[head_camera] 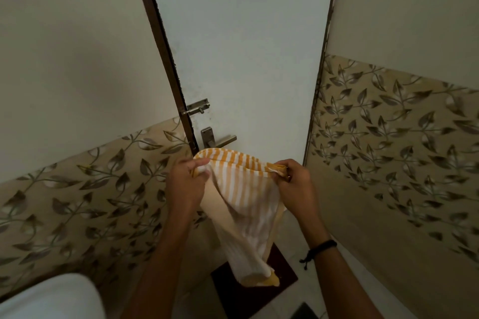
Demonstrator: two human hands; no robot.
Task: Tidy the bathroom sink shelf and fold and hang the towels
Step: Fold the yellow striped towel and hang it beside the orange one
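A yellow-and-white striped towel (243,204) hangs in front of me, held up by its top edge. My left hand (185,184) pinches the top left corner. My right hand (295,184) pinches the top right corner; a black cord bracelet sits on that wrist. The towel is folded over along the top, sags between both hands and droops down to about knee height, its lower end bunched. No shelf and no sink show in this view.
A white door (246,46) stands straight ahead, with a sliding bolt (197,107) and a lever handle (220,138) just behind the towel. Leaf-patterned tiled walls close in on the left (77,202) and right (401,150). A dark red mat (256,292) lies on the floor. A white rounded object (49,298) is at bottom left.
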